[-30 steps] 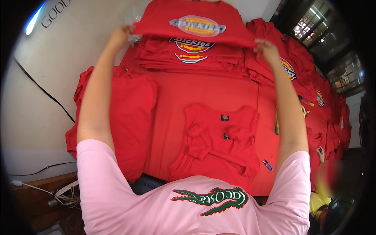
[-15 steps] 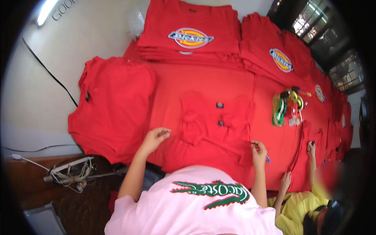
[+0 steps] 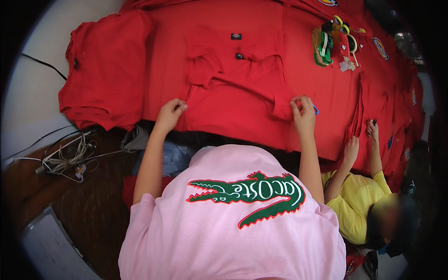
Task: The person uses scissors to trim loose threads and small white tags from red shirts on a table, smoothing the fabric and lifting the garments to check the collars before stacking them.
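Observation:
A red shirt (image 3: 228, 114) lies spread on the red-covered table in front of me, its upper layer folded down toward me and creased. Two small dark labels show near its neck. At the shirt's left edge, my left hand (image 3: 171, 115) is closed in a pinch on the fabric. My right hand (image 3: 304, 113) pinches the cloth at the opposite edge, beside a sleeve-like fold. A small blue object (image 3: 316, 110) sits just past my right fingers, partly hidden.
Red shirts (image 3: 109, 65) are piled at the left. A green tape dispenser (image 3: 323, 49) stands beside yellow-handled scissors (image 3: 343, 25) and tape rolls. On the right, a co-worker in a yellow shirt (image 3: 357, 200) handles red cloth (image 3: 373, 100). Tangled cables (image 3: 70, 154) lie lower left.
My view has tipped down toward my body. My left hand has come to the shirt's edge and closed on it. The shirt's near layer lies smoother and more spread.

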Action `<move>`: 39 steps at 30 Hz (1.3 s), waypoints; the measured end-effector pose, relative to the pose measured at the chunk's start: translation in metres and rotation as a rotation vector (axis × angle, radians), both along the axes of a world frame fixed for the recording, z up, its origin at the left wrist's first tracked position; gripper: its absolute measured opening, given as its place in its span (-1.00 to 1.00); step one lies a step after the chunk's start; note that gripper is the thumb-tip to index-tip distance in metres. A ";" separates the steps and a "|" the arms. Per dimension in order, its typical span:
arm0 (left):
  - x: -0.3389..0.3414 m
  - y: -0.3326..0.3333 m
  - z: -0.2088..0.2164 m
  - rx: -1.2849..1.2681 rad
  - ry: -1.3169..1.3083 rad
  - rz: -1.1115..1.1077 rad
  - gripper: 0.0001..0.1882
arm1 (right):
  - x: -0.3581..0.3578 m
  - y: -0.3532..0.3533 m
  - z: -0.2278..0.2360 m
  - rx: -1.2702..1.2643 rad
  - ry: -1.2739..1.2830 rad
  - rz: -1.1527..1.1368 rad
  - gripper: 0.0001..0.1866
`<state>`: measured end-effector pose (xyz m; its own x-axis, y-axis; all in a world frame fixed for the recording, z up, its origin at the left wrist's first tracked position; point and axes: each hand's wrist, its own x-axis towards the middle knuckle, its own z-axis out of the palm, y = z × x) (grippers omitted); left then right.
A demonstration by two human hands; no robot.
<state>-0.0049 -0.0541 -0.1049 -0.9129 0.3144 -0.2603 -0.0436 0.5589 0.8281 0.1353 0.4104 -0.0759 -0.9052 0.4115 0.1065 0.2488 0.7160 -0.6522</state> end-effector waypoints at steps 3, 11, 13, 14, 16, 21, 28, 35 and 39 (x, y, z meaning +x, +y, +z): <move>0.007 -0.008 0.012 0.365 -0.107 0.238 -0.81 | 0.020 0.002 0.014 -0.002 0.054 -0.006 -0.67; 0.018 0.075 -0.013 0.374 -0.181 0.291 -0.29 | 0.008 -0.001 -0.027 0.295 0.176 0.298 -0.66; 0.007 0.085 -0.018 0.443 -0.157 0.398 -0.28 | -0.001 -0.007 -0.016 -0.420 0.096 0.217 -0.70; 0.005 0.088 -0.021 0.481 -0.148 0.451 -0.27 | -0.004 -0.008 -0.005 -0.772 0.046 0.168 -0.71; 0.015 0.085 0.017 0.747 -0.291 0.288 -0.27 | 0.008 0.005 0.045 -0.844 0.063 0.222 -0.70; 0.075 -0.005 0.093 0.948 -0.279 0.089 -0.32 | 0.086 0.055 0.128 -0.969 -0.229 0.441 -0.75; 0.051 0.017 0.150 0.903 0.166 0.188 -0.26 | 0.048 0.063 0.113 -1.279 0.294 0.252 -0.58; -0.042 0.033 -0.016 0.252 -0.122 0.240 -0.47 | -0.021 0.068 -0.049 -1.369 -0.230 -0.226 -0.51; 0.027 0.006 -0.031 0.307 -0.051 0.279 -0.62 | 0.050 0.034 -0.034 -1.161 -0.181 -0.228 -0.52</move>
<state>0.0219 -0.0478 -0.1363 -0.9625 0.1264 -0.2402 -0.2039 0.2473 0.9472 0.1848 0.4448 -0.1102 -0.7624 0.3303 -0.5564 0.4486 -0.3499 -0.8224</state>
